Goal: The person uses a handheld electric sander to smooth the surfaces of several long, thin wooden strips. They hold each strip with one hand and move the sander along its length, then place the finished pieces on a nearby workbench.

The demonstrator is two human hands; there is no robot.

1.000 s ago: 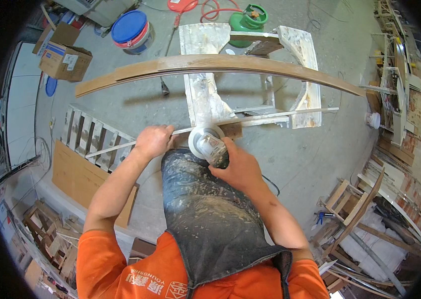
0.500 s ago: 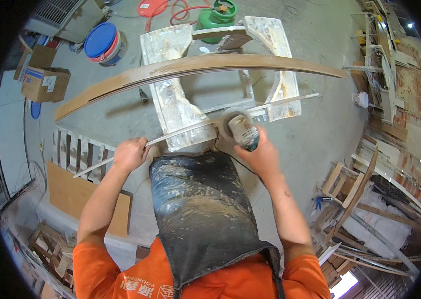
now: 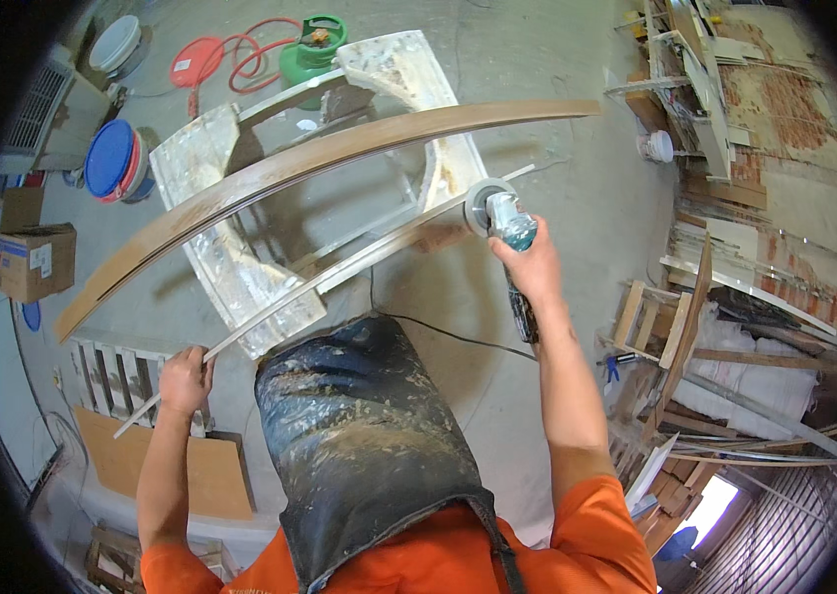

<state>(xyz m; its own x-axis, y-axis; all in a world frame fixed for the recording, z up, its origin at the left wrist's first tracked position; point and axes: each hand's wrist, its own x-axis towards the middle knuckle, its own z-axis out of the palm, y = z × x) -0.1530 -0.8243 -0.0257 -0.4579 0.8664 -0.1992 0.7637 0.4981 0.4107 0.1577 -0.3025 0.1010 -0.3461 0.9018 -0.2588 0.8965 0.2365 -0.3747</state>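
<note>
Our left hand [image 3: 187,381] clamps a thin pale strip [image 3: 262,319]; our right hand [image 3: 531,265] grips an angle grinder [image 3: 510,220], its disc [image 3: 476,210] just ahead.

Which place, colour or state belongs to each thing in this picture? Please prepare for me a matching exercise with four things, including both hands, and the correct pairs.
Things:
1. left hand
2. right hand
3. gas cylinder
4. apron

Descriptions:
A. dark, with pale spots
B. green
C. holding the thin strip
D. gripping the angle grinder

Pairs: 1-C, 2-D, 3-B, 4-A
</note>
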